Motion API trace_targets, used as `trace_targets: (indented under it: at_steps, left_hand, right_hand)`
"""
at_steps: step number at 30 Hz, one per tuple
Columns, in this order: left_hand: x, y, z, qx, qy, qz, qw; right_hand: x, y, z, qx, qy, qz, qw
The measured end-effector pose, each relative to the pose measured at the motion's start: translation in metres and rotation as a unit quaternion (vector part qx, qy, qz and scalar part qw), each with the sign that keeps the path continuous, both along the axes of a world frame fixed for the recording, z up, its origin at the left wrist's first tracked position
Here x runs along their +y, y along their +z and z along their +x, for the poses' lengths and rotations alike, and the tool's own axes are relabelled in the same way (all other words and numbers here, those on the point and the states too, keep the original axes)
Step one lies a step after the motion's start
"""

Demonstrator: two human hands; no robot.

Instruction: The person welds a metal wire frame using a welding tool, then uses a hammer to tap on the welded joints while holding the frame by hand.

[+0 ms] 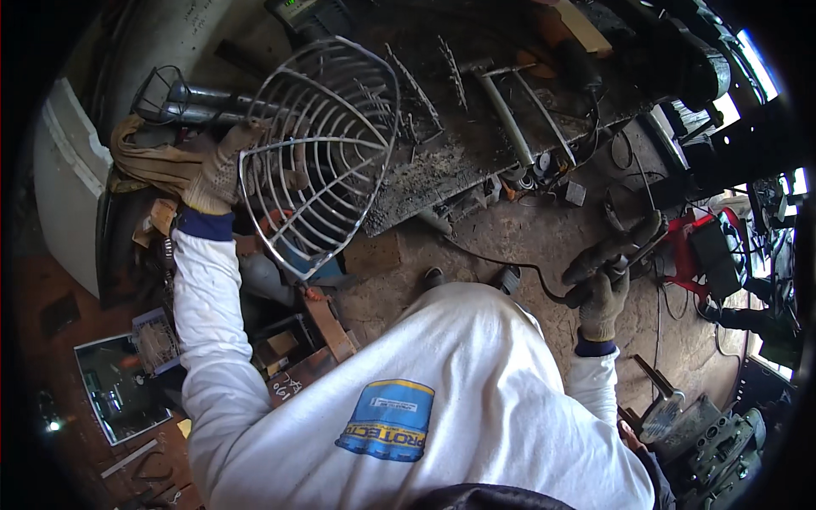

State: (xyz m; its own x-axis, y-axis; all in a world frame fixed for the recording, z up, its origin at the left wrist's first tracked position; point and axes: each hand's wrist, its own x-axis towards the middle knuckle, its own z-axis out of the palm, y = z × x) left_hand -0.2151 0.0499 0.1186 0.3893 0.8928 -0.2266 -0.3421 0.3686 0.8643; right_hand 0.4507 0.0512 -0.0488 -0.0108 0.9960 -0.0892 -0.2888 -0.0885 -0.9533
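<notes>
My left hand (pixel 212 174), in a knitted work glove, closes on the left rim of a bare metal wire basket (pixel 336 174). Curved parallel bars and crossing ribs form the basket, held tilted over the near left side of the workbench (pixel 433 174). Out to the right, my gloved right hand (pixel 605 302) is wrapped round a dark, worn tool (pixel 608 255) shaped like a welding electrode holder. A black cable runs to it, and the glove hides part of its grip. The basket and the tool are well apart.
Metal frame tubes (pixel 508 119), thin spiky rods (pixel 414 89) and grit lie on the bench. Metal cylinders (pixel 204 102) are beyond my left hand. A black cable (pixel 489 259) crosses the floor. Red and black equipment (pixel 701 246) stands right; a glass-like panel (pixel 119 387) lies lower left.
</notes>
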Motion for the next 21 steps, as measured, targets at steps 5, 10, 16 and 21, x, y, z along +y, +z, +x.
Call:
trace_targets:
  at_steps: [5, 10, 16, 21]
  left_hand:
    - [0.024, 0.036, 0.103, 0.194, -0.007, -0.121, 0.973]
    - [0.046, 0.046, 0.145, 0.425, -0.156, 0.032, 0.891]
    - [0.061, 0.049, 0.174, 0.309, 0.117, -0.193, 0.924]
    - [0.057, 0.057, 0.164, 0.2, 0.19, -0.234, 0.932]
  right_hand:
    - [-0.006, 0.002, -0.001, -0.025, 0.002, -0.031, 0.999]
    - [-0.004, 0.001, -0.003, -0.07, 0.016, -0.011, 0.997]
    - [-0.008, 0.0, -0.002, -0.056, -0.003, -0.023, 0.998]
    - [-0.006, -0.003, -0.009, -0.076, 0.01, -0.021, 0.997]
